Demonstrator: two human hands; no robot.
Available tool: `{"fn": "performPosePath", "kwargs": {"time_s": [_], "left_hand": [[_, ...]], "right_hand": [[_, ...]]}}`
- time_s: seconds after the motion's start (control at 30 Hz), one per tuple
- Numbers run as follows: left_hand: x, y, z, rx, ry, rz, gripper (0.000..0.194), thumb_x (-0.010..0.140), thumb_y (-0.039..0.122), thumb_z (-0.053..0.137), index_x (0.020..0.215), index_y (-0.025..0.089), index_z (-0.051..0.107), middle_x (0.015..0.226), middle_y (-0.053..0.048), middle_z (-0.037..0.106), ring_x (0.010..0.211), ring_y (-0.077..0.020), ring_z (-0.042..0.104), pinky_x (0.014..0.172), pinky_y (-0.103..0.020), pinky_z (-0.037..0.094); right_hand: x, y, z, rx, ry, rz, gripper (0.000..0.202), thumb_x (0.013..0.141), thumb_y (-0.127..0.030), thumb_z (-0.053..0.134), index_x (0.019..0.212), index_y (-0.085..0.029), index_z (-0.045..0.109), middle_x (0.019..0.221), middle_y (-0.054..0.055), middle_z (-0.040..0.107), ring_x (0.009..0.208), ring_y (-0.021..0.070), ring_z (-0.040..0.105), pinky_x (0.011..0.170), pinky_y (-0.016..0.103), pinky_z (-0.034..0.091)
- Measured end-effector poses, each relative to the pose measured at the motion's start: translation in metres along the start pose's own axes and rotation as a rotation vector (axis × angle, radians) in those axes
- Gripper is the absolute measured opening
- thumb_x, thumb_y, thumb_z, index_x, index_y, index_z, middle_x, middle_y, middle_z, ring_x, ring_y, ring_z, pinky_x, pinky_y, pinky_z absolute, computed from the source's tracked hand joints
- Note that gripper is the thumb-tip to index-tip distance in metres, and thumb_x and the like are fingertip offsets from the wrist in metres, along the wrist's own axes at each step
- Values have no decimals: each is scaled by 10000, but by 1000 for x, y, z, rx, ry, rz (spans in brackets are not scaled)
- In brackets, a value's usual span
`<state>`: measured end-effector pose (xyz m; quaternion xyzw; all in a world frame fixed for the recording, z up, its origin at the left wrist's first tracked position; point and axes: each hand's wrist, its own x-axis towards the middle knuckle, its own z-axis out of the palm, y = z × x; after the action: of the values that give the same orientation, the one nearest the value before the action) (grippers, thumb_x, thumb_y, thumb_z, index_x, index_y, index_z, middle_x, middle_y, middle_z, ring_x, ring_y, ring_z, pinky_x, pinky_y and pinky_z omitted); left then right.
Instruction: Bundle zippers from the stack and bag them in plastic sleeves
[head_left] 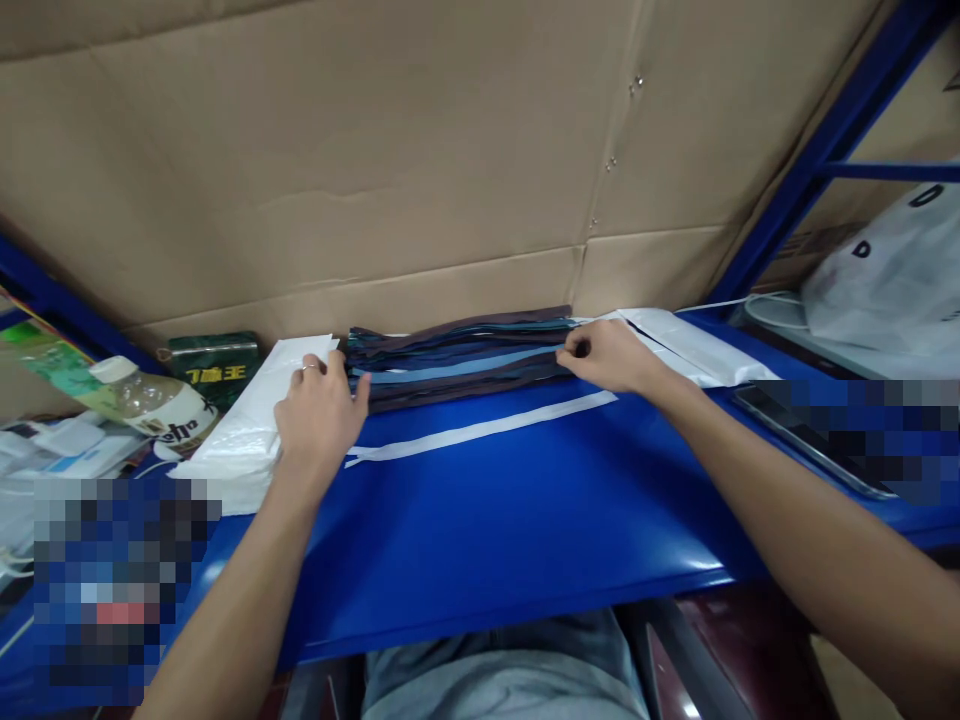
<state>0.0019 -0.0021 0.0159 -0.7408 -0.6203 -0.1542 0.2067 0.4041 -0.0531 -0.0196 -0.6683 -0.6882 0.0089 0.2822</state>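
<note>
A bundle of dark brown, black and blue zipper-like strips (450,345) lies lengthwise along the back of the blue table. On its front side runs a lighter blue strip (465,362). The right end of that strip meets the pinched thumb and fingertips of my right hand (604,352). My left hand (319,405) is by the bundle's left end, fingers apart, resting over the edge of a white plastic package (259,400). Closer to me lies a single white zipper-like strip (480,426), forked at its left end. Neither hand touches it.
Tall cardboard (375,150) walls the back, with blue metal posts (817,150) at the sides. Left are a bottle (154,400) and a dark green box (214,365). Another white package (697,345), a tablet-like device (810,440) and a white bag (885,280) are right.
</note>
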Motion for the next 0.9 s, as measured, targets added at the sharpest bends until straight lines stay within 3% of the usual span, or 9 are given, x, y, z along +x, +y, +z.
{"fn": "performPosePath", "kwargs": {"time_s": [0.1,0.23,0.47,0.57,0.67,0.8,0.9], "left_hand": [[-10,21,-6,-166,63,170,394,1054,486,479,1258,187,634,1238,-185,696,1150,-353,655,798,-400,532],[-28,50,-8,-373,-125,366,339,1064,498,495,983,222,674,938,-52,747,788,-201,678,674,-313,461],[-41,69,0,-444,-316,550,302,1073,487,524,1079,232,685,1060,-61,768,883,-231,727,654,-302,437],[-38,68,4,-415,-352,595,311,1100,457,468,1122,237,686,1094,-76,764,951,-254,738,691,-311,462],[-38,68,5,-459,-315,611,311,1114,403,426,1120,249,696,1084,-67,765,970,-247,736,751,-324,484],[-39,69,-1,-521,-265,601,275,1088,344,451,1030,249,703,977,-40,756,830,-211,708,733,-320,463],[-34,63,-9,-504,-298,568,269,1056,339,472,925,237,685,859,-36,731,729,-201,663,673,-314,420]], "right_hand": [[-5,-18,1,234,-94,-13,170,847,-260,620,751,-207,750,725,34,744,681,207,674,639,320,473],[-18,-50,12,526,-189,-70,131,868,-268,662,844,-210,777,850,41,799,770,214,740,706,315,563],[-41,-99,33,700,-288,-170,110,902,-275,699,981,-227,758,979,32,819,901,230,781,841,346,598],[-43,-104,37,709,-315,-165,119,926,-269,677,1033,-232,713,944,18,820,883,227,789,800,335,588],[-42,-101,38,701,-293,-157,139,937,-267,671,1072,-234,677,946,15,824,880,222,789,774,321,576],[-37,-95,32,653,-287,-162,152,941,-257,663,1091,-233,669,912,15,822,820,209,777,736,312,569],[-32,-88,19,588,-332,-143,164,933,-261,667,1091,-222,691,887,27,818,772,206,771,676,298,559]]}}
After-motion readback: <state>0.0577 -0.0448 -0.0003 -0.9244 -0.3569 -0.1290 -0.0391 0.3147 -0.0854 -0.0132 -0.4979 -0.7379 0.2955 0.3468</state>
